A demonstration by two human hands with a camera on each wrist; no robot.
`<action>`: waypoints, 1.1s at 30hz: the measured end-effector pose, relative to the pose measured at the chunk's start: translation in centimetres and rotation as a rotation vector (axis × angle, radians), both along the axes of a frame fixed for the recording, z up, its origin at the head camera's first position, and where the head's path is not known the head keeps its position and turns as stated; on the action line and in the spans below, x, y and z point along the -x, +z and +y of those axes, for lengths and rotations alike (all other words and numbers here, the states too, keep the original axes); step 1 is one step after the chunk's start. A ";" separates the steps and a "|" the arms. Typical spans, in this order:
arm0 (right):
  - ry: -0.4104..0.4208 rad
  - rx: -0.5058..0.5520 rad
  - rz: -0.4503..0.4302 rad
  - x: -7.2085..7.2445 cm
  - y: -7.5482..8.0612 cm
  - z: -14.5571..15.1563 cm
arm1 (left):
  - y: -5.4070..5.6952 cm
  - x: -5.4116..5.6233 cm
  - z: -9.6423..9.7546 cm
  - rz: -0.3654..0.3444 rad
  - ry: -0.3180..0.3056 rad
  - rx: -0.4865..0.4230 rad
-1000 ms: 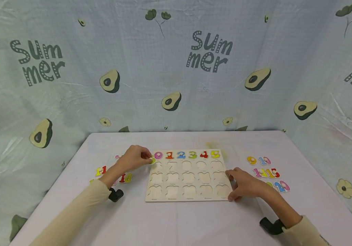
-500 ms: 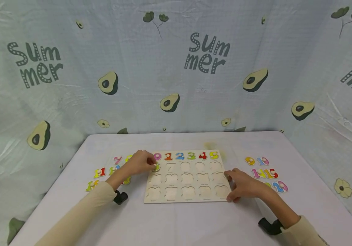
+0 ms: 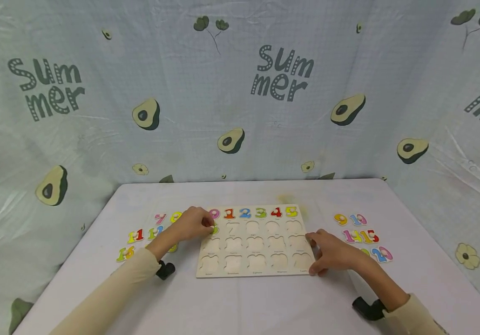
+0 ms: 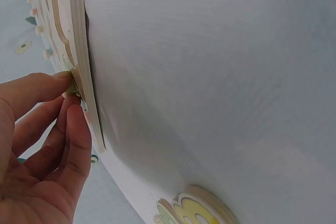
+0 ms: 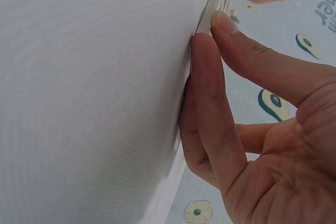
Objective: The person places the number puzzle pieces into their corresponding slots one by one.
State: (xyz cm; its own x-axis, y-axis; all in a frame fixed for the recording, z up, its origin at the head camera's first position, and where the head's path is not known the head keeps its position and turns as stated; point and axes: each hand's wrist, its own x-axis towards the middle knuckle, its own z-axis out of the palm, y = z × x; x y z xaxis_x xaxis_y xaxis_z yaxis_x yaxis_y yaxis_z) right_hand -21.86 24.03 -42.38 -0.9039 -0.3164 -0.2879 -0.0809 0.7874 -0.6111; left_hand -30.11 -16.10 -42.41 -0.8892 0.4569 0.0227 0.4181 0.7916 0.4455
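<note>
A wooden number puzzle board [image 3: 241, 255] lies on the table, numbers 0 to 5 in its top row and bare recesses in the rows below. My left hand [image 3: 192, 224] pinches a green number piece [image 3: 215, 229] between thumb and fingertips, at the leftmost recess of the second row. Most of that piece is hidden by the fingers. In the left wrist view the fingertips are right at the board's face, near its side edge [image 4: 84, 51]. My right hand [image 3: 335, 251] grips the board's right edge, thumb and fingers spread along it near the front corner.
Left of the board lie loose number pieces, among them a pink 7 [image 3: 160, 218], an 11 [image 3: 136, 236] and a 16 [image 3: 125, 253], partly behind the left arm. To the right are a 9 [image 3: 341, 219], a 10 [image 3: 358, 219] and several others. A printed curtain [image 3: 181, 93] stands behind the table.
My left hand has carried the green piece from beside the board's top-left corner onto the second row's first recess. My right hand has stayed on the board's right edge.
</note>
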 end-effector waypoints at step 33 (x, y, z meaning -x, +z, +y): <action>0.006 0.027 -0.018 0.0 -0.3 0.3 | 1.1 0.4 -6.3 0.162 0.194 -0.175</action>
State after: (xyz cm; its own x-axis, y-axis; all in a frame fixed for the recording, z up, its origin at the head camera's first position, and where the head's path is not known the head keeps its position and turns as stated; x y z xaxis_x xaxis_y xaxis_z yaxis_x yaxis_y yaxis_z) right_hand -21.91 24.32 -42.68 -0.8965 -0.3299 -0.2958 -0.0745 0.7703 -0.6334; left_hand -30.51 -22.41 -41.26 -0.9379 0.2554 0.2349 0.3434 0.7810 0.5217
